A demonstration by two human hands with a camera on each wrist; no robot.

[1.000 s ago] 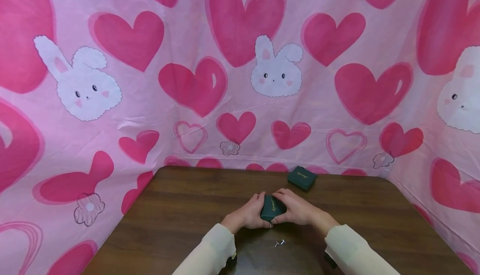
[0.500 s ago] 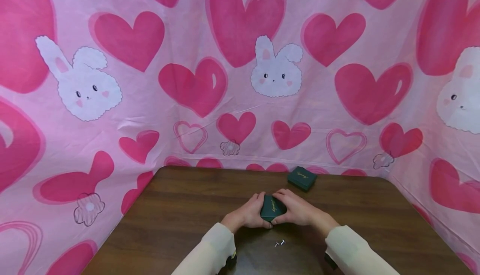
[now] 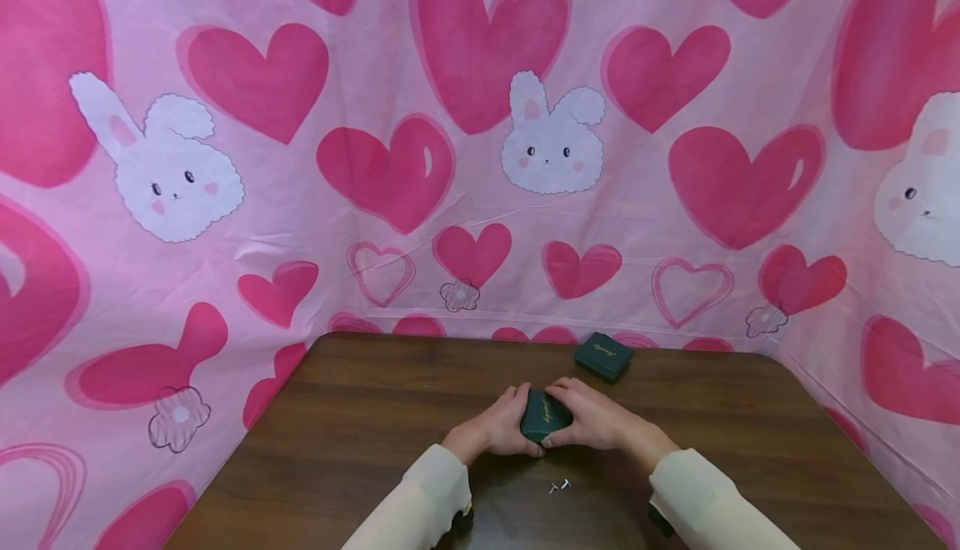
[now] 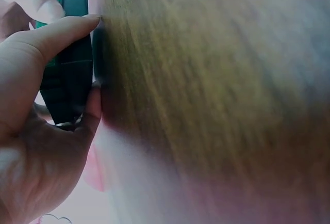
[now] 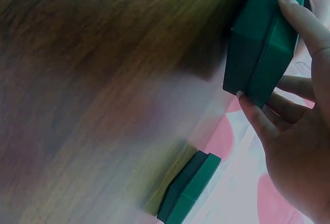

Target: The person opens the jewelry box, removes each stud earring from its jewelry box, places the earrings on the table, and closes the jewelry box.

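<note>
A small dark green jewelry box (image 3: pixel 546 418) with gold script on its lid is held between both hands, low over the brown table. My left hand (image 3: pixel 498 427) grips its left side. From the right, my right hand (image 3: pixel 600 417) holds the opposite side. The two thumbs come together at the near edge. In the left wrist view, fingers and thumb curve round the box (image 4: pixel 75 53). A seam between lid and base runs along the box (image 5: pixel 263 43) in the right wrist view, and the lid sits closed on the base. What the box contains is hidden.
Another green box (image 3: pixel 604 357) with gold script lies near the table's back edge, right of centre. Two tiny silver pieces with thin stems (image 3: pixel 560 486) lie on the table (image 3: pixel 360 450) in front of the hands. A pink heart-and-rabbit cloth hangs behind and at both sides.
</note>
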